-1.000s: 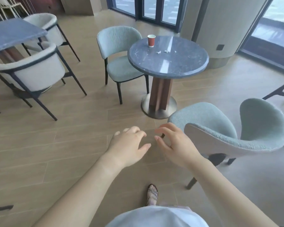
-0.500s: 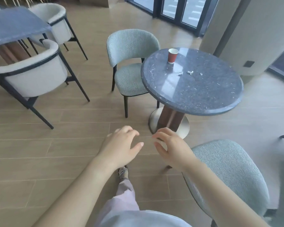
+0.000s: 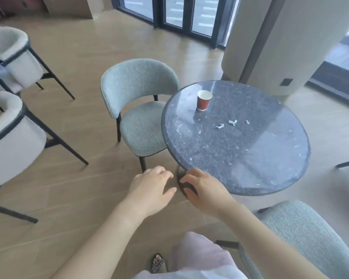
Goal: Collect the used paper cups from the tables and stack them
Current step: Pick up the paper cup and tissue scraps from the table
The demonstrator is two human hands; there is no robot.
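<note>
A red paper cup (image 3: 203,100) with a white inside stands upright on the far left part of a round dark stone table (image 3: 250,158). Small white paper scraps (image 3: 232,122) lie just beyond the cup toward the table's middle. My left hand (image 3: 151,188) and my right hand (image 3: 204,188) hover side by side in front of the table's near left edge, fingers apart and curled, holding nothing. The cup is well beyond both hands.
A grey-green chair (image 3: 139,109) is tucked at the table's left. Another grey-green chair (image 3: 302,238) is at the lower right by my legs. Two white armchairs (image 3: 12,125) stand at far left. A wide pillar (image 3: 280,37) rises behind the table.
I have walked closer to the round table; it and the cup now appear larger and nearer. Both hands stay raised and empty in front of me.
</note>
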